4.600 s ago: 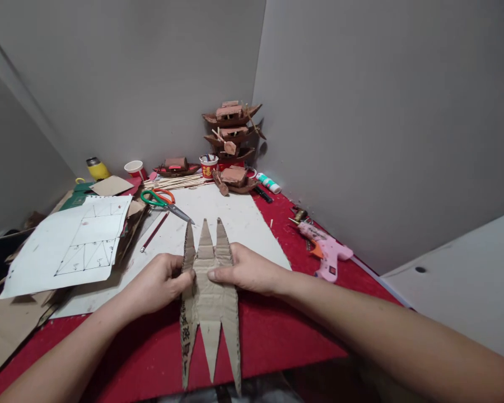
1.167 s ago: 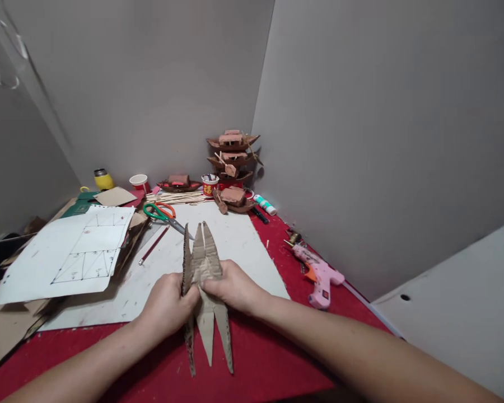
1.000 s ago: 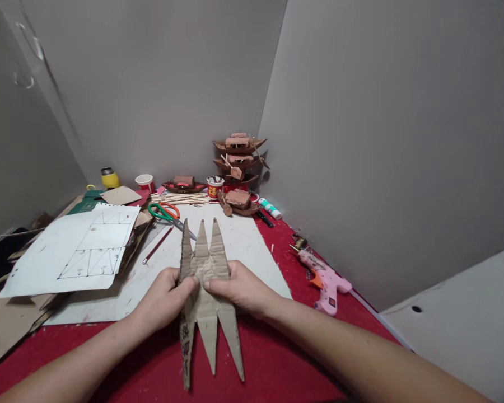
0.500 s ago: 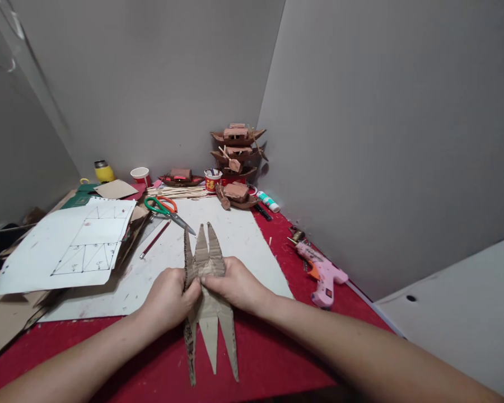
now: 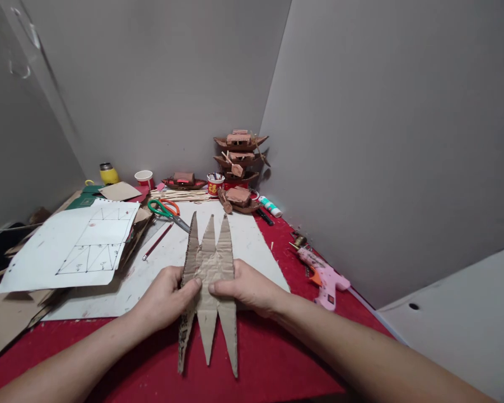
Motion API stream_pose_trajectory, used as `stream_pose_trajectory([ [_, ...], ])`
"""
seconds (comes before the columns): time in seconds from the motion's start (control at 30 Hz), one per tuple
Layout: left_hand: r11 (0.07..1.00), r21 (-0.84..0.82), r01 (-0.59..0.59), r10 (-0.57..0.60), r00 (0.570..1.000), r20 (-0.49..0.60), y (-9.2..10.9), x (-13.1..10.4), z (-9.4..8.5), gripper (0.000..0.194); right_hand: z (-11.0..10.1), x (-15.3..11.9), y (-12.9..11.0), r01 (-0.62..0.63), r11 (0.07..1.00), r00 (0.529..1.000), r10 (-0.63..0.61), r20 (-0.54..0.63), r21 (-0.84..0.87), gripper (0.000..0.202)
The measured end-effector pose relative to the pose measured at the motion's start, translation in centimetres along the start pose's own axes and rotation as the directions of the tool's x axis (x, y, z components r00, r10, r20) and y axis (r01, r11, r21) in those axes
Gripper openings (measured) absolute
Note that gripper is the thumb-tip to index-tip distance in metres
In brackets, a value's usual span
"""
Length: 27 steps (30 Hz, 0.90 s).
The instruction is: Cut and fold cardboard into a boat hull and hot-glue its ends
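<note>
Between my hands is a piece of cardboard (image 5: 210, 263) cut into three long points at the top and three at the bottom. It is held up over the front of the table, its left strip bent at a crease and marked with dark print low down. My left hand (image 5: 170, 294) grips the left side, thumb across the face. On the right edge my right hand (image 5: 250, 285) is closed, its thumb pressed near the middle. The fingers behind the cardboard are hidden. Just beyond the upper points lie green-and-orange-handled scissors (image 5: 168, 211), with a pencil (image 5: 157, 242) beside them.
A sheet with a pencil-line drawing (image 5: 84, 240) rests on stacked cardboard at left. A pink glue gun (image 5: 325, 274) lies on the red cloth (image 5: 277, 358) at right. Small brown model boats (image 5: 239, 159) are stacked at the back, near sticks (image 5: 180, 195), a glue bottle (image 5: 270, 206) and cups.
The cardboard has been opened flatter and turned more squarely to me, so its left strip shows wider. My hands have moved slightly apart. The camera view has shifted a little.
</note>
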<state>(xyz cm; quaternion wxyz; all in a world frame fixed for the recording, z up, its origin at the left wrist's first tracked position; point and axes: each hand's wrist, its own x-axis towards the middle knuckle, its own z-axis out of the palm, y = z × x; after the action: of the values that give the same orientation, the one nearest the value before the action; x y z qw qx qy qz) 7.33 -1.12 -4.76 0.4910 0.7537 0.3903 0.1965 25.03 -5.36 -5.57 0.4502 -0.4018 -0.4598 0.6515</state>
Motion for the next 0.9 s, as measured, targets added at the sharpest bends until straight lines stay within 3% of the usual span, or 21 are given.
stream_pose_trajectory([
  [0.17,0.998,0.06,-0.029,0.029,1.0,0.007,-0.4,0.1,0.4,0.024,0.2,0.4,0.6,0.01,0.997,0.999,-0.013,-0.033,-0.072,0.029],
  [0.3,0.966,0.26,-0.011,0.051,0.988,-0.145,-0.9,0.5,1.1,0.02,0.5,0.9,0.9,0.043,0.982,0.991,-0.065,-0.115,-0.183,0.022],
  [0.4,0.968,0.251,0.014,0.037,0.979,-0.199,-0.8,0.7,1.2,0.019,0.6,1.0,0.9,0.039,0.984,0.986,-0.066,-0.15,-0.172,0.021],
  [0.63,0.991,-0.118,0.062,-0.055,0.996,0.065,0.1,0.2,0.1,0.024,0.1,0.5,0.4,-0.003,1.0,0.985,0.005,-0.174,0.013,0.032],
  [0.8,0.992,-0.124,0.035,-0.026,0.997,0.07,0.0,-0.1,0.1,0.026,0.0,0.2,0.3,-0.005,1.0,0.999,0.005,-0.05,0.004,0.034],
  [0.9,1.0,0.019,-0.004,0.003,1.0,0.025,-0.3,0.1,0.3,0.027,0.3,0.3,0.6,0.022,1.0,0.998,-0.023,-0.056,-0.023,0.029],
])
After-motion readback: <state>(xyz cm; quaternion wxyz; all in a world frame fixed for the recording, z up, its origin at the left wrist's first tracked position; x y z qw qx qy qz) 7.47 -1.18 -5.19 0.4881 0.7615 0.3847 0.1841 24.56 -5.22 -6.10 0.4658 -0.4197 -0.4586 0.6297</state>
